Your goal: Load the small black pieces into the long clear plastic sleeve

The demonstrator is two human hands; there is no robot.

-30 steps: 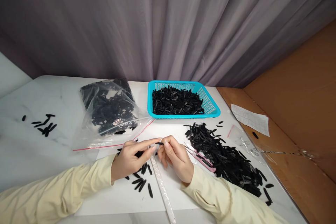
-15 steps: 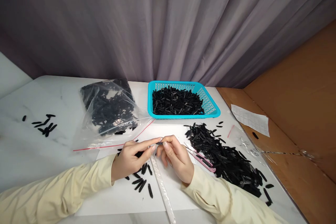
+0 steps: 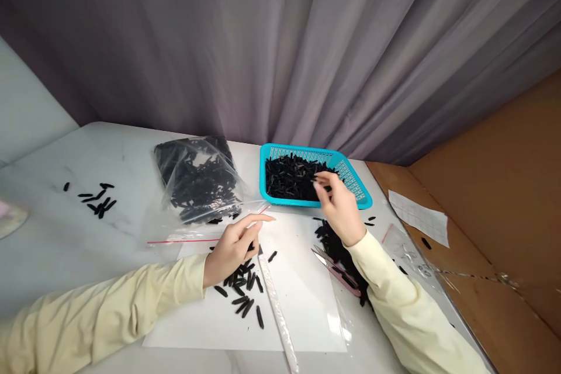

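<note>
My left hand [image 3: 232, 251] hovers over the near part of the white sheet [image 3: 302, 310], index finger stretched out and thumb apart, with nothing seen in it. Several black slivers [image 3: 248, 289] lie beneath and beside it. My right hand [image 3: 337, 204] is over the front right of the blue basket [image 3: 263, 178], which holds many black slivers. Its thumb and index finger are slightly apart at the tips, and no piece shows clearly between them. Below the right wrist, pink scissors [image 3: 339, 274] rest against a dark pile [image 3: 328, 239], partly hidden by the sleeve.
A clear zip bag of black pieces [image 3: 201, 181] lies left of the basket. Beside the left hand runs a long white strip [image 3: 278, 310]. A few black pieces [image 3: 100, 200] are at the far left. On the right are a paper slip [image 3: 418, 216] and brown cardboard [image 3: 499, 169].
My right hand has left my left hand and moved up and right to the basket. The small dark piece held between both hands no longer shows there. The view has shifted slightly.
</note>
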